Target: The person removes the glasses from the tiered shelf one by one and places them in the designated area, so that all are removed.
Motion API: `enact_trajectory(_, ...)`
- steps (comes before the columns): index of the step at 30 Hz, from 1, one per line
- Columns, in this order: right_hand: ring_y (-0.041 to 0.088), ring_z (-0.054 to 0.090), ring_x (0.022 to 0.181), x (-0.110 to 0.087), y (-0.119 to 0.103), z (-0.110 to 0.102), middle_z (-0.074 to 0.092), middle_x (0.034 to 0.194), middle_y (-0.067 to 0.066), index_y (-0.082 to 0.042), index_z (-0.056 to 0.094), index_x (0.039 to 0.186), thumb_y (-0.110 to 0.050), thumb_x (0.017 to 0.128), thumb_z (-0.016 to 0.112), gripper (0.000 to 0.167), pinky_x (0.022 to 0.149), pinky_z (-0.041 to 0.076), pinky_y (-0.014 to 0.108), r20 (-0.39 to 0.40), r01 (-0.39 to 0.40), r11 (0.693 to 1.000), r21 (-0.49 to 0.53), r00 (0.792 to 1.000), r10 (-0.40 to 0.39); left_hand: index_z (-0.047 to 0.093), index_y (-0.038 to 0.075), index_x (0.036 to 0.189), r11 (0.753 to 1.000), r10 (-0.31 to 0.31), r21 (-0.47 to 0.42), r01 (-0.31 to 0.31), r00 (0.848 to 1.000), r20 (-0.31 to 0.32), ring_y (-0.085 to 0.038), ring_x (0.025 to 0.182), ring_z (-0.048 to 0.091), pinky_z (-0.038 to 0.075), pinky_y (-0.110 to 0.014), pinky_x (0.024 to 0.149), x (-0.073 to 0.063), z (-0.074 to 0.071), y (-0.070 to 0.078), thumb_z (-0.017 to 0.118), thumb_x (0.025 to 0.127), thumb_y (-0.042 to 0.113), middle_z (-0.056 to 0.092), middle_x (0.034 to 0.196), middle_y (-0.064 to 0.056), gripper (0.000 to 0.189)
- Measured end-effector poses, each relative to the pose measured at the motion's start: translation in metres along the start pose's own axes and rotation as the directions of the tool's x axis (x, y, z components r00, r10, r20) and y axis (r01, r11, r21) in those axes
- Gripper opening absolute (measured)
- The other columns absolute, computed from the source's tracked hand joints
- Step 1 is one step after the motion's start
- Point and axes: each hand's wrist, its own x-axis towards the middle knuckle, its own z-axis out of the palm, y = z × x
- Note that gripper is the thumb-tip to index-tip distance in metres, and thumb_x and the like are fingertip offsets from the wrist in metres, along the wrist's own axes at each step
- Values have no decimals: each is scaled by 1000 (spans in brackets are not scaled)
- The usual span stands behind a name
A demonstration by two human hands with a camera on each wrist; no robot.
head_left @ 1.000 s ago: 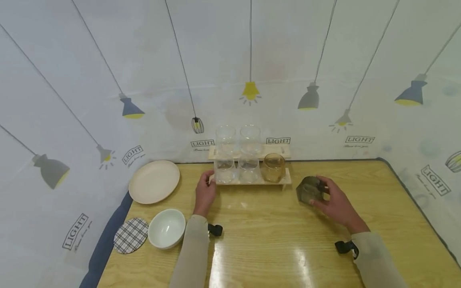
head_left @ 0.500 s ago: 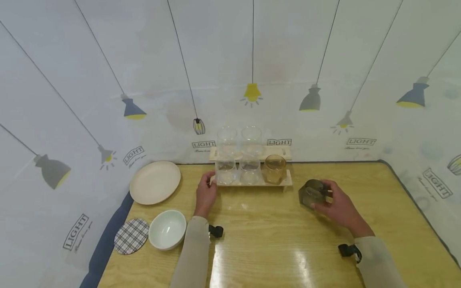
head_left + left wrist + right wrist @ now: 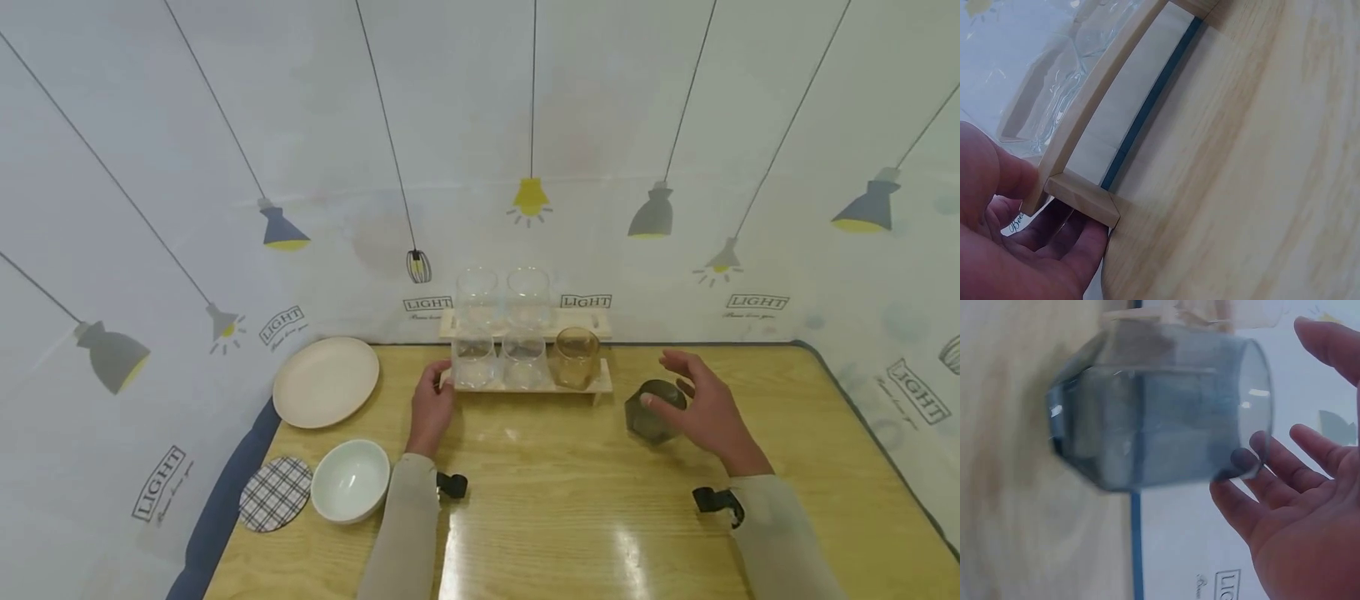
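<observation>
A smoky grey faceted glass [image 3: 647,423] stands on the table right of a two-tier wooden rack [image 3: 604,380], its mouth up. My right hand [image 3: 711,421] is spread beside it, thumb held away from the other fingers. In the right wrist view, fingertips lie at the rim of the grey glass [image 3: 1172,425]. At the rack's left end is my left hand [image 3: 432,412]. Its thumb lies along the shelf and its fingers curl under the rack's wooden foot [image 3: 1082,199]. On the lower tier are two clear glasses and an amber glass [image 3: 576,360]; two clear glasses occupy the upper one.
A cream plate [image 3: 326,383] lies at the back left of the wooden table [image 3: 555,500]. In front of it are a white bowl [image 3: 350,482] and a round plaid coaster [image 3: 275,494]. A wall [image 3: 465,125] printed with lamps rises behind the rack.
My right hand has let go of the grey glass and its fingers have spread apart. The glass, tilted in the grip before, now stands upright. My left hand keeps its hold on the rack.
</observation>
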Motion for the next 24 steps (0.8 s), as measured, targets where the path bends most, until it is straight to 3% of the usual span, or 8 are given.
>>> enact_trajectory(13,36,49,145,26,-31,2,51,157,14,-15,39,161,-33,99,75,74,114,45,52,-50,59,997,55,997,-56,62,14,140,999,-25,24,25,1000,5,-35,150,46,39,-54,122,4,0,0,55,105,10,54,158,-14,36)
enact_trajectory(19,37,53,139,36,-49,10,56,151,18,-9,44,156,-25,101,74,65,111,48,53,-111,117,991,71,988,-108,63,15,139,1000,-30,-2,30,999,14,-34,148,47,40,-54,121,2,-1,-2,56,104,9,56,156,-12,36)
enact_trajectory(24,37,53,141,50,-60,19,56,151,17,-9,44,155,-28,102,72,62,112,48,56,-115,123,989,85,987,-113,65,14,137,1000,-18,-9,18,1000,7,-32,142,53,45,-53,116,1,-1,-2,57,103,9,60,151,-11,36)
